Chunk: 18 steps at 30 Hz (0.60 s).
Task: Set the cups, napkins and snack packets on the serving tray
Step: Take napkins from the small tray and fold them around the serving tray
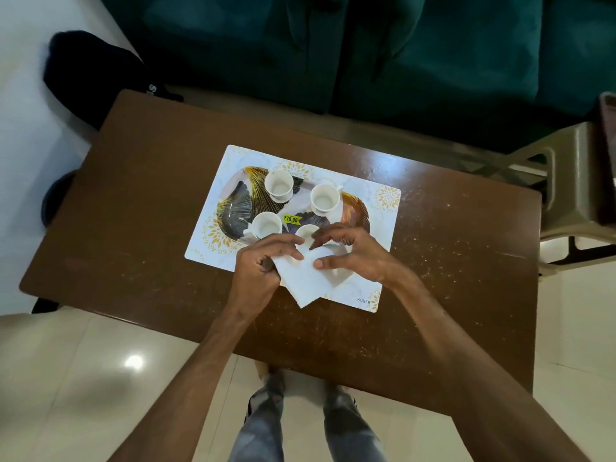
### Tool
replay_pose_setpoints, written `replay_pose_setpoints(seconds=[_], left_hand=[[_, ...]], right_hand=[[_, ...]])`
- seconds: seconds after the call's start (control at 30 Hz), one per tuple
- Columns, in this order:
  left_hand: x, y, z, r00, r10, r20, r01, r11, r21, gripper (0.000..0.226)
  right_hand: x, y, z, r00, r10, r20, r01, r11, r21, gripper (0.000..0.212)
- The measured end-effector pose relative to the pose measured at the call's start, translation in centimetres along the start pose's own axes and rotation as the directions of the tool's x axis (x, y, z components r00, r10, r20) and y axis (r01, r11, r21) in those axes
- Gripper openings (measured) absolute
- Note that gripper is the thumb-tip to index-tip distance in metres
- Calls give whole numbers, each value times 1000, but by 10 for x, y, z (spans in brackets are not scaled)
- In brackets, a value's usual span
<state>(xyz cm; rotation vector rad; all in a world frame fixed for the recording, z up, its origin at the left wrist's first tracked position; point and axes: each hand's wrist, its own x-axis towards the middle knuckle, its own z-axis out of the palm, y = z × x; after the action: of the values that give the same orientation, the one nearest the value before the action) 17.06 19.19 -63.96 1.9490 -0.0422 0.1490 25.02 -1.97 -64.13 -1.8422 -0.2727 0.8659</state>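
Left hand (263, 261) and right hand (350, 251) pinched a white napkin (305, 278). The leaf-patterned tray (233, 208), at twelve o'clock, held four empty cups (279, 185).

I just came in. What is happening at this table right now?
A person stands at the brown table and holds a white napkin with both hands. The left hand grips its left edge, and the right hand pinches its far side. The napkin is at the near edge of the serving tray, which lies on a placemat. Four white cups already stand on the tray. No snack packets are in view.
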Motion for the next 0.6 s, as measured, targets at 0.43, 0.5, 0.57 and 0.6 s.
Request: replay_pose_setpoints(seconds=[0.43,0.5,0.57,0.6], left_hand=[[14,-13,-34,977,-196,-79,187,977,-100,42],[17,-15,-39,975,-204,-83,193,974,-120,39],[22,-15,-42,960,-253,-119,229,956,-181,36],[23,-14,-42,940,-308,-145,270,934,-232,37]], right_hand=[[20,-24,31,997,78,8,-79,994,74,29],[22,-26,35,996,85,-2,-84,987,140,26],[23,-27,40,995,102,-1,-99,962,256,24],[23,-27,41,994,111,-13,-101,942,320,24]])
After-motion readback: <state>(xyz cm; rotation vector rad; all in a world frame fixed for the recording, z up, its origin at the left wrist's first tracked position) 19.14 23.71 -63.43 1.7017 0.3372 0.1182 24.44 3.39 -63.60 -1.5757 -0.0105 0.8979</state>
